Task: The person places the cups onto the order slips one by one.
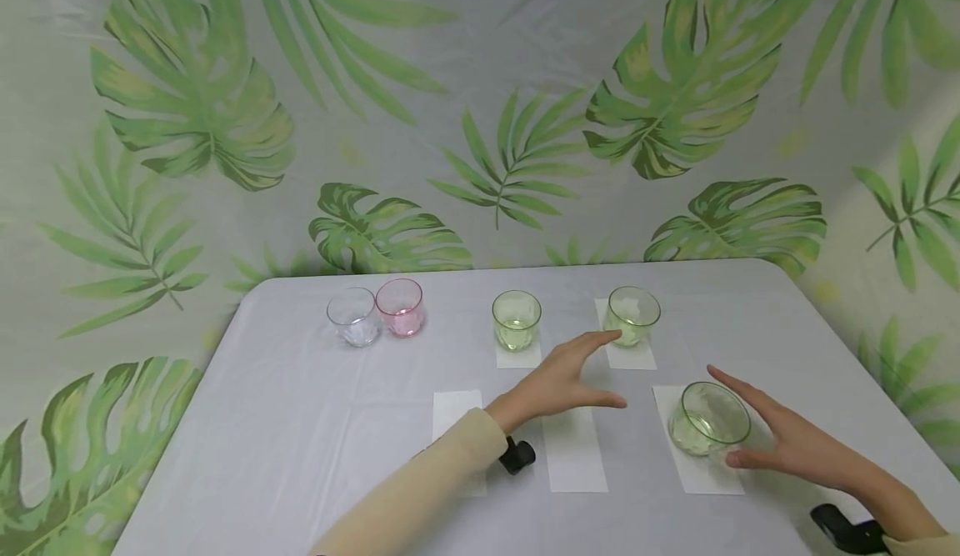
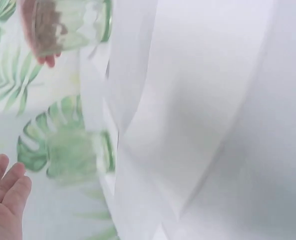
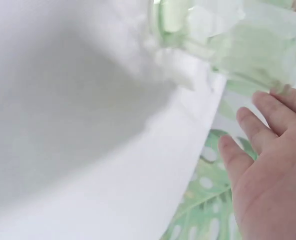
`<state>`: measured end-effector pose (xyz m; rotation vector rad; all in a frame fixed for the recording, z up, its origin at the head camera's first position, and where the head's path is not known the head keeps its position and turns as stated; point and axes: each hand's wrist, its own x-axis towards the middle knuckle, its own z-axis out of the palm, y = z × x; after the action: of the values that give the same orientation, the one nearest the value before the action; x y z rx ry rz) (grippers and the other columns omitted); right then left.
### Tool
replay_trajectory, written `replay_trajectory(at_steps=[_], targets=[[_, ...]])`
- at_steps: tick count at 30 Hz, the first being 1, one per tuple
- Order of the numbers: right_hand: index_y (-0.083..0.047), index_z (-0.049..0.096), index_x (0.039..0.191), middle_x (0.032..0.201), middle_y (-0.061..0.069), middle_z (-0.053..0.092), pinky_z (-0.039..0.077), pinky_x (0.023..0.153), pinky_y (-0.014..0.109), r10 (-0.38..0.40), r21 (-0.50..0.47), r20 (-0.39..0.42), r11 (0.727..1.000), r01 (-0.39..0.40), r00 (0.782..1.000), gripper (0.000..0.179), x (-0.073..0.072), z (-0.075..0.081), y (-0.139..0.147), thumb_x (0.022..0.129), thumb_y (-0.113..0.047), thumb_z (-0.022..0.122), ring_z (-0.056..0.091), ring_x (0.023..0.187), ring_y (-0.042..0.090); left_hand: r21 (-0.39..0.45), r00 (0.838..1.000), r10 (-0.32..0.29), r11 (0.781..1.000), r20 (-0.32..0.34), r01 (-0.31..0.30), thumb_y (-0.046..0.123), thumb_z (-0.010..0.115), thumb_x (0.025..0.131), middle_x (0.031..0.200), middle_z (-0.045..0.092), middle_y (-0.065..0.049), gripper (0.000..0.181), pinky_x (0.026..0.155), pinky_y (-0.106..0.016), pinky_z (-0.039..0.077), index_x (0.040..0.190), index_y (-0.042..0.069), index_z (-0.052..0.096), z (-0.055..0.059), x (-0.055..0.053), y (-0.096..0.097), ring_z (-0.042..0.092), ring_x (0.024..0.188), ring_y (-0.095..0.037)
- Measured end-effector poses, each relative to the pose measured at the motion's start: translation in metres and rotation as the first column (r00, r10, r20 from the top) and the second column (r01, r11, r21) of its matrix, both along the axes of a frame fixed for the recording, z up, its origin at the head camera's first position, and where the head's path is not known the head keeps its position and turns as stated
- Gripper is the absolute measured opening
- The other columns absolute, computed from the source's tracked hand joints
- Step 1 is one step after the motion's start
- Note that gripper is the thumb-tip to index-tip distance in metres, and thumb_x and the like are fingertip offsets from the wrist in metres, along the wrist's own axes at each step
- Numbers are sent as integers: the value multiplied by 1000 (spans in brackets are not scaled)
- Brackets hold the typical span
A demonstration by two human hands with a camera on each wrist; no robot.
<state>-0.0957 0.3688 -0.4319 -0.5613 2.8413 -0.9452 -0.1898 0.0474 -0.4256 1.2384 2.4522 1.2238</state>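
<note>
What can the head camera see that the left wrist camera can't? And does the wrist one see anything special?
Only the head camera: the pink glass, the clear glass and a cream sleeve.

Only the left wrist camera: the left hand up close, fingers side by side, and part of the right hand showing through a green glass.

Both: those two hands, that green glass, white paper and the leafy cloth.

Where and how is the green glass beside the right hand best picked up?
Probably around the outer wall of the green glass, below its rim, coming from the right: the right hand is on that side, thumb and fingers spread. The glass stands upright, round, with no visible handle, so thumb and fingers could wrap opposite sides.
</note>
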Motion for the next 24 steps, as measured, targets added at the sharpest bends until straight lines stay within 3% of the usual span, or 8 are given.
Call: replay_trajectory(at_steps=[1, 3, 7, 12, 17, 21, 24], targets=[[-19, 21, 154, 151, -10, 21, 32, 100, 35, 17, -5, -11, 1000, -17, 1000, 97, 0, 3, -2, 77, -22, 80, 10, 123, -22, 12, 1000, 14, 1000, 11, -14, 39, 77, 80, 150, 35, 2, 86, 109, -29, 30, 150, 15, 32, 2, -1, -9, 30, 137, -12], [-20, 21, 154, 151, -12, 22, 31, 94, 20, 28, 1, -26, 1000, -28, 999, 97, 0, 7, -6, 77, -22, 80, 11, 126, -20, 40, 999, 43, 998, 19, -43, 38, 77, 81, 150, 35, 1, 85, 109, -33, 32, 150, 15, 33, 7, -3, -26, 32, 136, -14], [-21, 19, 154, 153, 0, 25, 35, 91, 27, 55, 3, -29, 998, -55, 998, 97, -2, 18, -19, 78, -23, 80, 11, 127, -18, 111, 995, 98, 989, -6, -97, 32, 79, 79, 149, 38, 0, 83, 108, -38, 33, 148, 13, 36, 13, -6, -62, 34, 136, -16], [-19, 19, 154, 155, 7, 23, 21, 89, 4, 105, -37, -34, 994, -106, 994, 95, -7, 23, -36, 80, -21, 79, 11, 131, -14, 193, 981, 175, 969, -81, -157, 24, 83, 76, 145, 43, -5, 83, 107, -39, 34, 145, 8, 40, 18, -9, -106, 38, 134, -18], [-18, 20, 154, 155, 7, 23, 19, 92, 4, 153, -44, -57, 987, -155, 987, 94, -13, 24, -54, 81, -23, 78, 12, 133, -11, 207, 954, 283, 944, -101, -258, 22, 83, 75, 145, 44, -6, 82, 106, -42, 36, 145, 8, 41, 22, -12, -150, 39, 133, -21], [-19, 20, 154, 155, 4, 24, 25, 96, 10, 174, -20, -74, 984, -176, 982, 93, -18, 24, -68, 81, -28, 77, 15, 133, -9, 198, 924, 370, 917, -95, -347, 21, 84, 74, 144, 44, -9, 83, 106, -47, 35, 145, 10, 42, 23, -17, -182, 39, 133, -25], [-18, 21, 154, 155, 6, 25, 23, 98, 8, 197, -50, -59, 978, -200, 979, 92, -21, 23, -80, 82, -30, 77, 15, 135, -8, 186, 897, 434, 891, -85, -414, 19, 85, 73, 144, 44, -10, 84, 106, -50, 33, 145, 11, 43, 23, -22, -202, 39, 133, -27]])
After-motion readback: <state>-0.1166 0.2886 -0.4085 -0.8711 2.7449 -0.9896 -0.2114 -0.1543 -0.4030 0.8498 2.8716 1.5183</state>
